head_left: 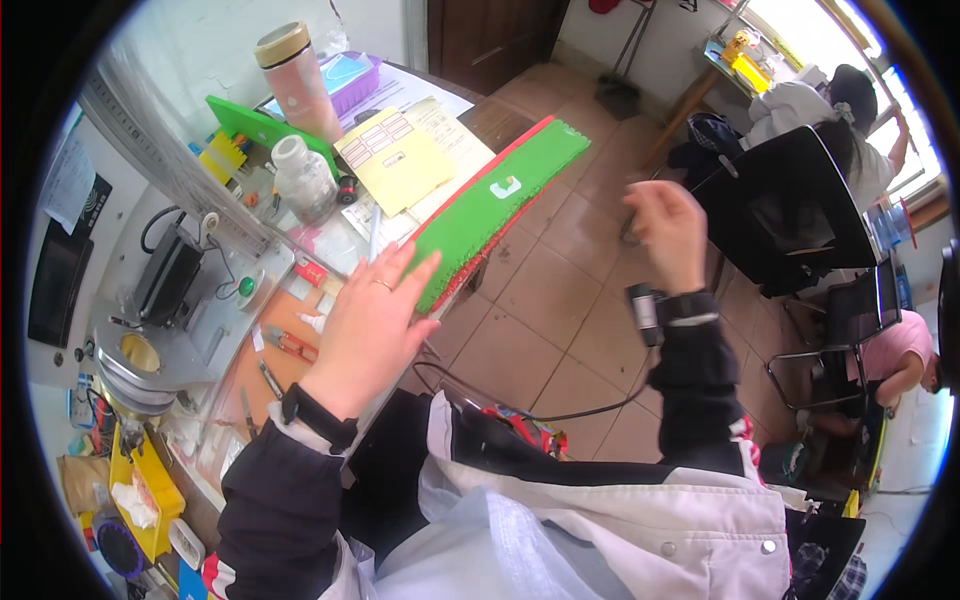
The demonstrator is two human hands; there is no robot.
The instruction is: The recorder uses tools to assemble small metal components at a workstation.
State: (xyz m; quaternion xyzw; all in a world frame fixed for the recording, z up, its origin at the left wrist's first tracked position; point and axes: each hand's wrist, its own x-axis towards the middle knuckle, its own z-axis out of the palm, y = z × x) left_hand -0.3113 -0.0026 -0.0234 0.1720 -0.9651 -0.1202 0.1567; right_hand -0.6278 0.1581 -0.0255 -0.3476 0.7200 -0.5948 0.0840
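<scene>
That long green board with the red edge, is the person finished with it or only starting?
Nothing on the green board looks finished: its top is bare except one small white piece. In hand: the left hand lies flat, fingers spread, on its near end at the bench edge. The right hand is raised over the floor, loosely curled, apparently holding nothing. Left untouched: red-handled pliers and yellow paper on the bench.

Left hand [372,318]: flat, fingers extended and close together, palm down, pointing up-right; ring on one finger. Wrist straight, dark cuff, forearm enters from lower left in a dark sleeve. Right hand [668,232]: raised in the air, fingers curled loosely inward, back of hand to camera, holding nothing visible. Black band on the right wrist, with a small dark device at its inner side. Right forearm rises near-vertical from lower centre-right, dark sleeve. Hands well apart.
</scene>
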